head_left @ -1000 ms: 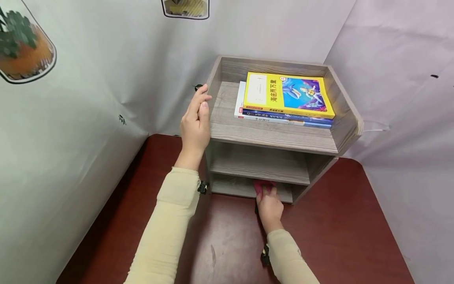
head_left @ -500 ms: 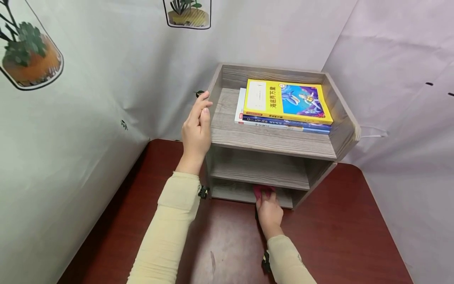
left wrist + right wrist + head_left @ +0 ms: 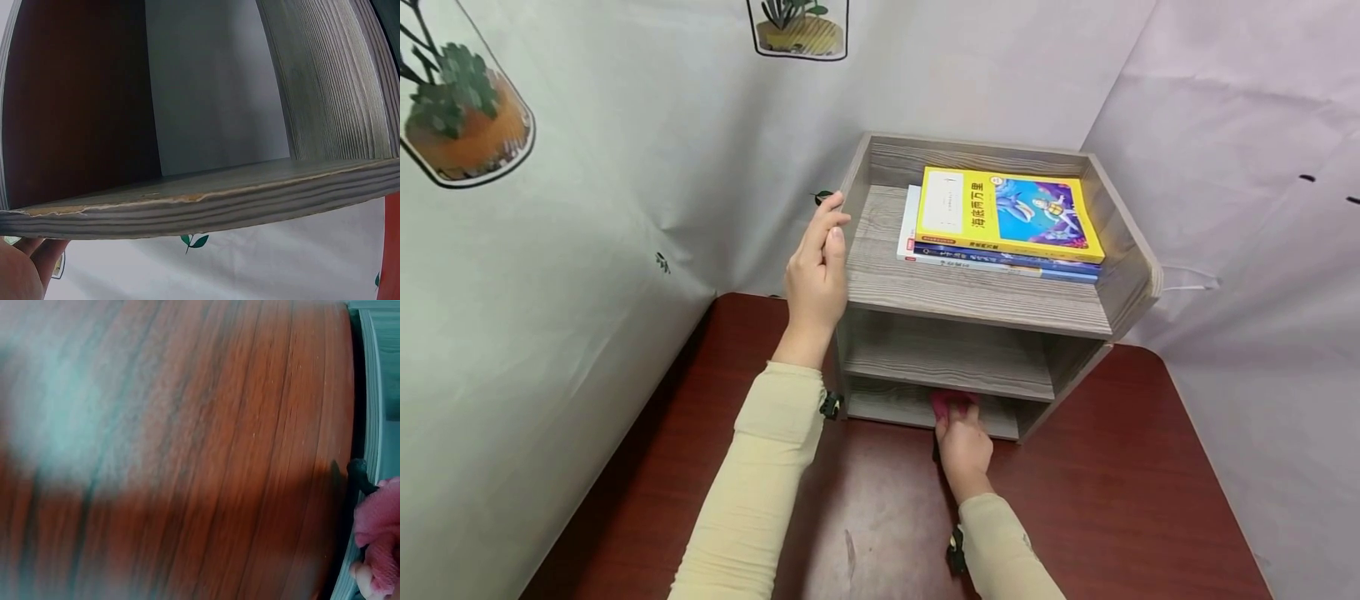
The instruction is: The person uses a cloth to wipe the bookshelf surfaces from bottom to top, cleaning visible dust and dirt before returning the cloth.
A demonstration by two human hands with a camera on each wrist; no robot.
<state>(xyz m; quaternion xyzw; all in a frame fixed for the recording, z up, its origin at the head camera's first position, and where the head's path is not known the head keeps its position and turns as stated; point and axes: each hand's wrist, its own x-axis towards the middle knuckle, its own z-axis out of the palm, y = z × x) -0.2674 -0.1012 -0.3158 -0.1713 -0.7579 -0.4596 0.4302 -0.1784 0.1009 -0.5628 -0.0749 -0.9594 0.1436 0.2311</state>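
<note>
A small grey wood-grain shelf unit (image 3: 970, 310) stands on the table, with a raised rim round its top. Against the left side of that rim rests my left hand (image 3: 817, 279), its fingers nearly straight. In the left wrist view, part of the hand (image 3: 25, 272) shows at the board's lower left end. My right hand (image 3: 966, 454) reaches into the lowest compartment and grips a pink cloth (image 3: 942, 403) on the bottom board, near its front edge. The right wrist view catches the bunched cloth (image 3: 378, 515) and a fingertip at the right border. Most of the cloth is hidden under the hand and the middle board.
Several books lie stacked on the top board, a yellow one (image 3: 1037, 218) uppermost. The middle board (image 3: 947, 367) hangs low over the right hand. Red-brown table top (image 3: 880, 517) spreads around the unit, and white printed sheets (image 3: 662, 167) enclose the back and sides.
My right hand has slid slightly left with the pink cloth along the bottom board. The left hand stays at the rim. The head view has tilted up a little since the first frame.
</note>
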